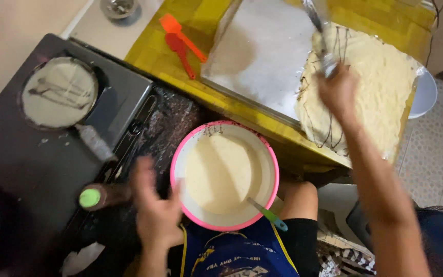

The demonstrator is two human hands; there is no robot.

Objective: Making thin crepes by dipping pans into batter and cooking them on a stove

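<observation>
Near the bottom centre of the frame, the left hand (pixel 155 208) hung blurred with its fingers spread and nothing in its grasp, just beside the pink-rimmed bowl (pixel 272 169) of pale batter at the middle of the picture. A spoon with a green and blue handle (pixel 268 214) leaned against the bowl's lower right rim, its bowl end sunk in the batter. In the upper right, the right hand (pixel 338 91) was closed around metal tongs (pixel 320 31) that reached up toward the top edge, held over a stack of thin pale crepes (pixel 375 82) streaked with dark lines and lying on foil. Left of the stack lay a bare foil-covered tray (pixel 255 56) on a yellow table (pixel 152 54), with an orange spatula (pixel 180 33) and a red spatula (pixel 180 51) resting side by side just left of the tray. In the upper left, a round pan (pixel 60 92) holding a pale crepe with dark streaks sat on a dark stove (pixel 37 164), its handle pointing toward the centre. A bottle with a green cap (pixel 91 197) lay at the lower left, near the left hand.
</observation>
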